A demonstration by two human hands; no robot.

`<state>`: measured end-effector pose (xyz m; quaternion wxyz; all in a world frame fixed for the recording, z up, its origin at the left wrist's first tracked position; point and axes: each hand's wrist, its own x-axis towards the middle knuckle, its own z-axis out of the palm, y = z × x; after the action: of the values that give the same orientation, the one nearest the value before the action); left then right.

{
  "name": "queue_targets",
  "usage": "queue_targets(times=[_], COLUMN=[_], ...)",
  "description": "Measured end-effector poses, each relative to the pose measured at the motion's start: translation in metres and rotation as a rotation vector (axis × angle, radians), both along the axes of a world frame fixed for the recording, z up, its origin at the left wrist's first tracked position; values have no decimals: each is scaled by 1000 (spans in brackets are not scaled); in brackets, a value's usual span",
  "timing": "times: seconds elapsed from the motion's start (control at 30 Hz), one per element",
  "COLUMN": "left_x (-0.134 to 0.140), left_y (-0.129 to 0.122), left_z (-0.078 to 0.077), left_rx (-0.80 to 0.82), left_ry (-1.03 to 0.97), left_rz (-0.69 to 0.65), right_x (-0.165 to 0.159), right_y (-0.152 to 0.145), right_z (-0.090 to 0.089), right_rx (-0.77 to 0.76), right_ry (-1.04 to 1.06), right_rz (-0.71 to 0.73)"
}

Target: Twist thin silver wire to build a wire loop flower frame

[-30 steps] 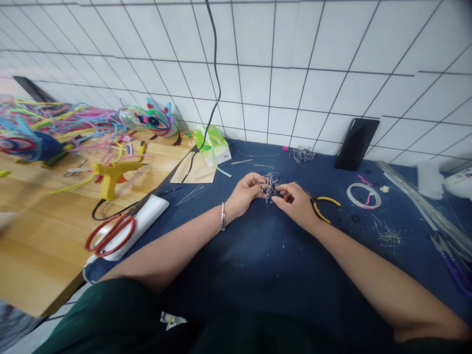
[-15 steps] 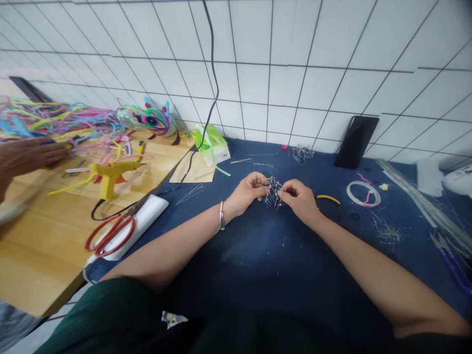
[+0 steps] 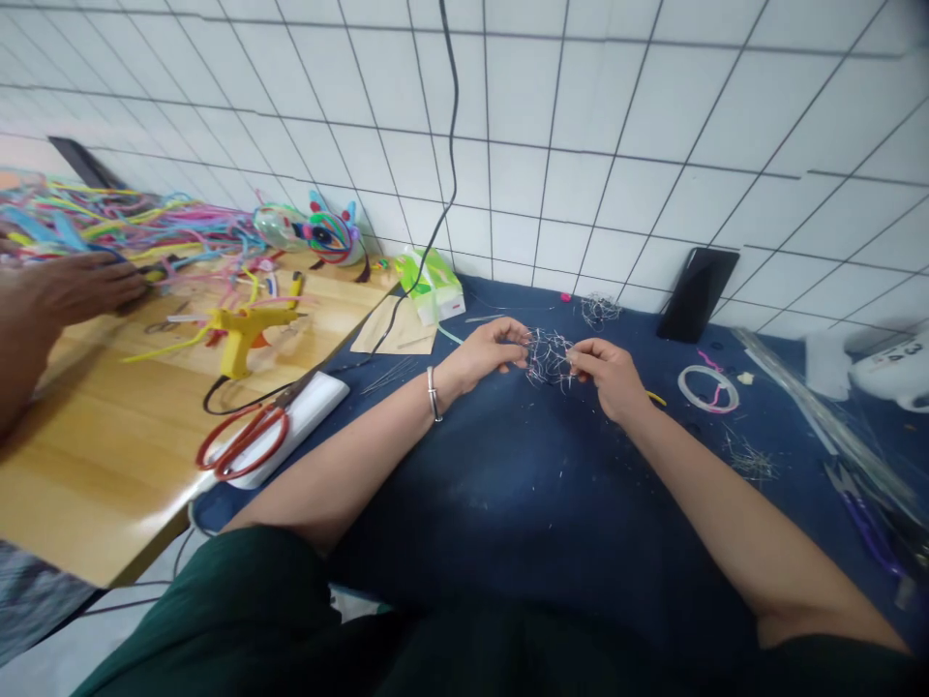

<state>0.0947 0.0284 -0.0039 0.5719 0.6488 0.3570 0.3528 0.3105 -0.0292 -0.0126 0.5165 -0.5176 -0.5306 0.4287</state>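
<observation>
Between my two hands is an openwork tangle of thin silvery wire (image 3: pixel 550 356), with tiny pinkish spots on it. My left hand (image 3: pixel 494 350) grips its left side, thumb and fingers closed together. On the right edge, my right hand (image 3: pixel 602 370) pinches the wire between thumb and fingertips. The piece is held over the dark blue cloth (image 3: pixel 508 503); I cannot tell whether it touches it. Partly hidden behind my right wrist lies a yellow-handled tool (image 3: pixel 657 398).
On the left, a co-worker's hand (image 3: pixel 79 286) is among colourful pipe cleaners. A yellow glue gun (image 3: pixel 243 339) and red-handled scissors (image 3: pixel 247 440) are nearby. Right of me are a phone (image 3: pixel 698 293), a clear ring-shaped coil (image 3: pixel 707 388), loose wire pieces (image 3: pixel 751 457) and purple-handled scissors (image 3: pixel 867 523).
My hands have moved slightly apart, and the wire tangle between them looks wider and turned. The camera view has shifted a little. The co-worker's hand has moved slightly.
</observation>
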Motion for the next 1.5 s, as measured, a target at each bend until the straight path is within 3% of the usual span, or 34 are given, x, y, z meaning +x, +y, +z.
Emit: queue_targets(times=[0.1, 0.33, 0.5, 0.83, 1.03, 1.2, 1.33, 1.5], left_x=[-2, 2, 9, 18, 28, 38, 43, 31], left_y=[-2, 5, 20, 49, 64, 67, 61, 55], left_z=[26, 92, 113, 132, 130, 124, 120, 118], left_rx=[23, 182, 292, 367, 424, 417, 430, 466], left_ry=[-53, -190, -262, -321, -307, -300, -285, -205], left_rz=[-12, 123, 216, 280, 301, 288, 196, 174], right_x=[0, -4, -4, 0, -2, -14, -21, -11], right_y=[6, 27, 49, 96, 118, 118, 109, 95], right_z=[23, 96, 113, 126, 131, 125, 123, 128], right_rx=[-18, 121, 206, 261, 351, 416, 405, 395], right_ry=[46, 86, 192, 204, 175, 153, 112, 98], right_rz=[61, 155, 140, 131, 77, 45, 54, 90])
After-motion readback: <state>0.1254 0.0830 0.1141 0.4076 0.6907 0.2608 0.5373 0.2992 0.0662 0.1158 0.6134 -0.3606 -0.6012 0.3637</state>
